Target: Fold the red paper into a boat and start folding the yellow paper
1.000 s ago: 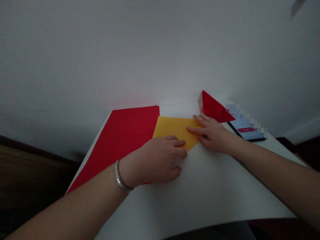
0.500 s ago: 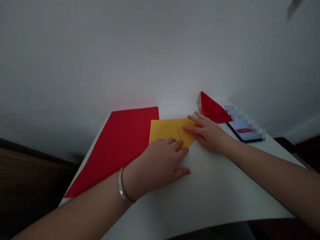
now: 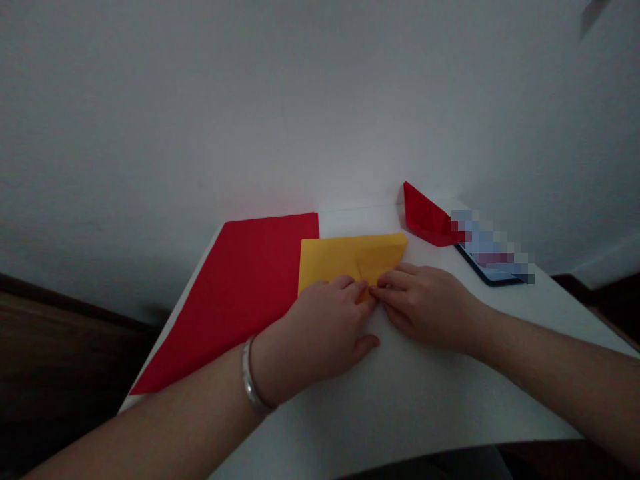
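A yellow sheet of paper [image 3: 333, 257] lies on the white table, its right side folded to a slant and a short crease near its middle. My left hand [image 3: 325, 333], with a silver bangle at the wrist, rests on the sheet's lower edge, fingers laid flat and thumb spread away. At the same lower edge, the fingers of my right hand [image 3: 430, 303] are drawn together on the paper's folded part, close to my left fingertips. My hands hide the lower part of the sheet.
A large red sheet [image 3: 250, 280] lies to the left, partly under the yellow paper. Behind my right hand stands a folded red paper piece [image 3: 427, 220], by a phone or tablet [image 3: 493, 270] with a blurred screen. A wall backs the white table [image 3: 375, 413].
My right hand has come down and nearer to me from the paper's upper right corner to its lower edge, its spread fingers now drawn together. My left hand has stayed almost still.
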Demonstrator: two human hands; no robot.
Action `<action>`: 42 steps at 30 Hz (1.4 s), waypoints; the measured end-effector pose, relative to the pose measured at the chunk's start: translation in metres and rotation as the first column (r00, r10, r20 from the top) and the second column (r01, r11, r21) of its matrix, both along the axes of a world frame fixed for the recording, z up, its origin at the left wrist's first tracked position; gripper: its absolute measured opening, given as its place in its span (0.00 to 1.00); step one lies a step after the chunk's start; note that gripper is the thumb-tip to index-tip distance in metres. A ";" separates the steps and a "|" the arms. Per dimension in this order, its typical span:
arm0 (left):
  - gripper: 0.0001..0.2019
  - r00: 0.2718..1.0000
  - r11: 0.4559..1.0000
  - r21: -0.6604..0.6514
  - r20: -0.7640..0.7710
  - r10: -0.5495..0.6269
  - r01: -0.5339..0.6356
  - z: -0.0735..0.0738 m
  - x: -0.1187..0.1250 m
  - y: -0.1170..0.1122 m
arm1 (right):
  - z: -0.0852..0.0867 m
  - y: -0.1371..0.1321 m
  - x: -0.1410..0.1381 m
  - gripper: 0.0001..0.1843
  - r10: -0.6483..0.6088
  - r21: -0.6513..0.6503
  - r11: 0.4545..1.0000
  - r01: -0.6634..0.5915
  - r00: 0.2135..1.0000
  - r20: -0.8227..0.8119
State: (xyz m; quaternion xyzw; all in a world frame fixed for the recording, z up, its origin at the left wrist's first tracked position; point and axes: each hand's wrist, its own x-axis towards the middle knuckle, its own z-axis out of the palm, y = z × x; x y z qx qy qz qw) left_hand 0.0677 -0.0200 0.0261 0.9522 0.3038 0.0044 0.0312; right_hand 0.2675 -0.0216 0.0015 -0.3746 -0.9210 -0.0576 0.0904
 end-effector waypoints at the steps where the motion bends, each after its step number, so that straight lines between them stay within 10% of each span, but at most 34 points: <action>1: 0.22 1.000 1.000 0.000 -0.004 0.004 -0.004 0.000 0.000 0.000 | 0.000 0.001 0.002 0.15 -0.015 -0.007 1.000 0.015 1.000 -0.006; 42: 0.16 0.997 0.996 -0.056 -0.026 -0.069 0.067 0.010 -0.010 -0.005 | 0.004 0.013 0.015 0.18 -0.379 -0.041 0.922 0.384 0.920 0.097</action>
